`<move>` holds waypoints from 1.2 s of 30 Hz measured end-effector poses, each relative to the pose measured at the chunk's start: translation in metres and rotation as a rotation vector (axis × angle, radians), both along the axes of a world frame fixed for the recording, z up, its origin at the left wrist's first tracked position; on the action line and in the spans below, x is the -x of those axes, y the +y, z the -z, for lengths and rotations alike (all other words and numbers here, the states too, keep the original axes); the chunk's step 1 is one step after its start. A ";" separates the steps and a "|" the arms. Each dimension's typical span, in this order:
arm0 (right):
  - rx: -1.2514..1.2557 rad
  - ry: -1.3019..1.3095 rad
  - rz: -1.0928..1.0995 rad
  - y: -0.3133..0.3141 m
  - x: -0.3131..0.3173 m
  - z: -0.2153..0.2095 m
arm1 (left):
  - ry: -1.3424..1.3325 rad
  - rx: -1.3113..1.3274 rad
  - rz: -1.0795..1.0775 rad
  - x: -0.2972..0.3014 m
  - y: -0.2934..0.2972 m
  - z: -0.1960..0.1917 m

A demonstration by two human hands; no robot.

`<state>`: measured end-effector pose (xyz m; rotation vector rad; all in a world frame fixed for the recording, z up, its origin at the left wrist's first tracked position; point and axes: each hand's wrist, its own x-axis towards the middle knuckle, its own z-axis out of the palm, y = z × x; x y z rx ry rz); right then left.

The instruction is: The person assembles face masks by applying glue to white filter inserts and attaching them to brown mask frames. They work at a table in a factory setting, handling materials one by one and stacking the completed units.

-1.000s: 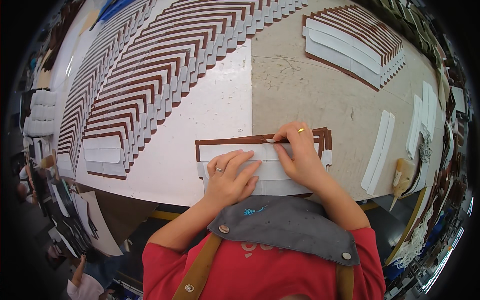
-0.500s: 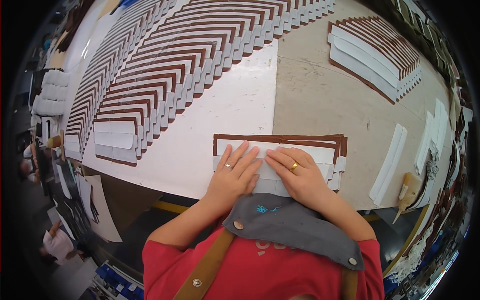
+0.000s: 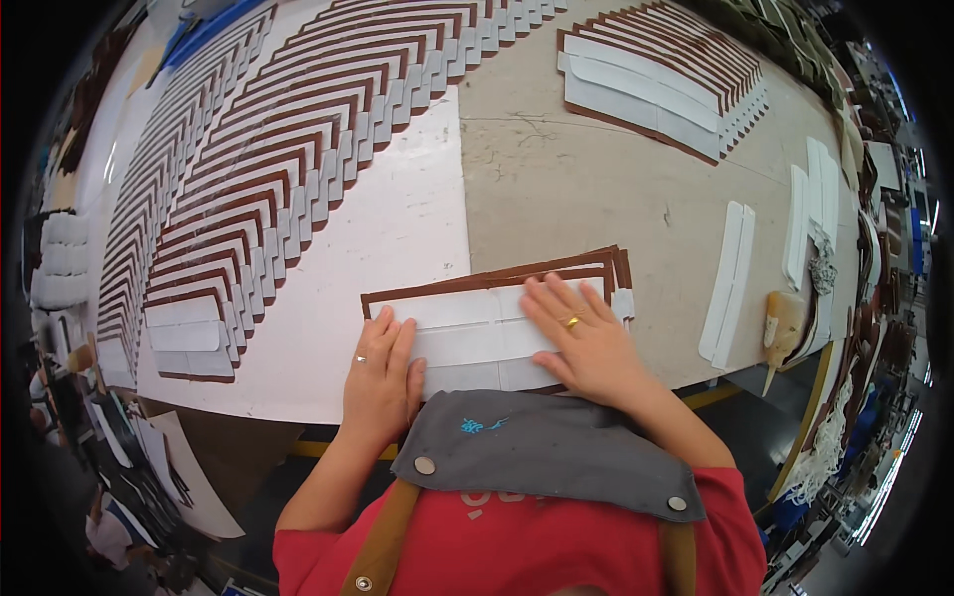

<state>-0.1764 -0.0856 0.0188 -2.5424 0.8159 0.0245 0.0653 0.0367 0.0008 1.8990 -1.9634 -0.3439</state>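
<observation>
Right in front of me, at the table's near edge, lies a small stack of brown-edged panels [image 3: 462,345] faced with white strips. It sits slanted, its right end farther from me than its left. My left hand [image 3: 381,372] rests at the stack's left end, fingers stretched out and holding nothing. Flat across the right part of the white facing lies my right hand [image 3: 588,343], fingers spread and thumb apart. The lower edge of the stack is partly hidden by my grey apron flap [image 3: 552,452].
Long overlapping rows of similar brown-and-white panels [image 3: 298,164] cover the left and far table. Another fanned group [image 3: 646,84] lies at far right. Loose white strips [image 3: 725,283] and a yellowish glue bottle [image 3: 783,323] lie near the right edge.
My hands have moved apart, from together at the middle toward the stack's two ends. The stack has turned, its right end now farther away. The whole view has also shifted.
</observation>
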 end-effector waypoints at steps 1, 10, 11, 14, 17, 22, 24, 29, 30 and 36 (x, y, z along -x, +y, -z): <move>0.033 0.047 0.055 -0.003 0.015 0.001 | -0.002 -0.003 -0.001 -0.001 0.000 0.000; 0.026 -0.374 0.377 -0.042 0.031 -0.015 | -0.024 0.077 -0.026 -0.007 -0.001 0.001; -0.037 -0.378 0.318 -0.041 0.019 -0.016 | -0.009 0.073 -0.033 -0.008 -0.002 -0.001; -0.116 -0.375 0.223 -0.046 0.000 -0.009 | 0.036 0.053 -0.056 -0.011 -0.005 -0.007; -0.192 -0.305 0.200 -0.053 -0.007 -0.004 | 0.069 0.010 -0.075 -0.013 -0.010 -0.013; -0.210 -0.244 0.166 -0.055 -0.008 -0.002 | 0.069 0.117 -0.169 -0.016 -0.015 -0.010; -0.141 -0.327 0.139 -0.053 -0.013 0.000 | 0.058 0.107 -0.192 -0.016 -0.017 -0.009; -0.082 -0.378 0.052 -0.049 -0.033 0.003 | 0.045 0.077 -0.213 -0.017 -0.017 -0.012; -0.082 -0.364 0.047 -0.049 -0.035 0.001 | 0.046 0.082 -0.221 -0.017 -0.017 -0.013; -0.018 -0.443 0.030 -0.044 -0.028 -0.009 | 0.190 0.074 -0.346 -0.017 -0.017 -0.011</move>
